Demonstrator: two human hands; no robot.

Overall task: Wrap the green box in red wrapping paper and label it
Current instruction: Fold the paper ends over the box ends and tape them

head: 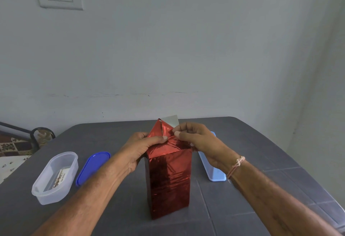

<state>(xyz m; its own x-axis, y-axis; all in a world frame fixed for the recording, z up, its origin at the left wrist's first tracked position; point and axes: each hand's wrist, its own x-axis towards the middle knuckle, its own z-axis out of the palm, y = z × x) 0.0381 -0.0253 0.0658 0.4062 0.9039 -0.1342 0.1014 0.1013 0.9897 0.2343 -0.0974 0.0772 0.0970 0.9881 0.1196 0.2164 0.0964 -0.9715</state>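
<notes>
Box [169, 183] stands upright mid-worktop [252, 194], sides already in red paper [162, 131]. Left hand [138, 149] grips the top, thumb pinning the fold; right hand [197, 138] pinches the flap. Risk: foil is slick, so the fold may spring open or tear if pulled hard before taping.

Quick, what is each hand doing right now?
Left hand: grips the red wrapping paper at the top fold.
Right hand: pinches the same paper's upright flap.
</notes>
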